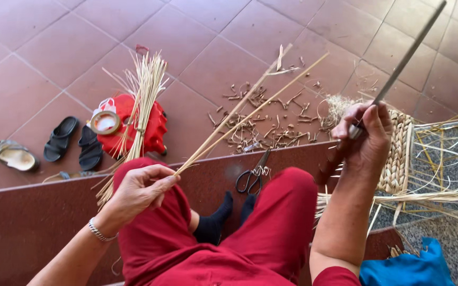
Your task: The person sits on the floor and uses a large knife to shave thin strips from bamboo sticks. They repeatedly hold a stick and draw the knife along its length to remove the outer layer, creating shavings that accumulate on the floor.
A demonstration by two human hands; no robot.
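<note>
Much of the woven work at the right is cut off by the frame edge, so only a braided, rope-like panel [398, 153] of pale fibre shows, with loose flat straw strips [446, 159] splaying over a grey speckled surface; how the panel is shaped as a whole cannot be told. The right hand [365, 139] is closed in a fist round the handle end of a long, thin grey metal blade [406, 55], which slants up to the top right corner where its tip is cut off; the handle itself is hidden inside the fist. The left hand [143, 188] pinches the near ends of a few long, straight, pale reed stalks [250, 108] between thumb and fingers, and these run diagonally up and away over the floor. A beaded silver bracelet [97, 231] circles that wrist. The person sits in dark red trousers with black socks, feet partly hidden between the knees. Black-handled scissors [252, 175] lie on the dark red ledge [22, 222] in front of the knees. Beyond it, on the terracotta tiled floor [38, 58], lie short brown cuttings [260, 124], a tied bundle of straw [141, 106] resting over a red plastic stool [152, 130], a roll of tape [105, 122], a pair of black sandals [72, 143] and one tan sandal [14, 155]. A blue cloth [409, 267] is cut off at the lower right.
</note>
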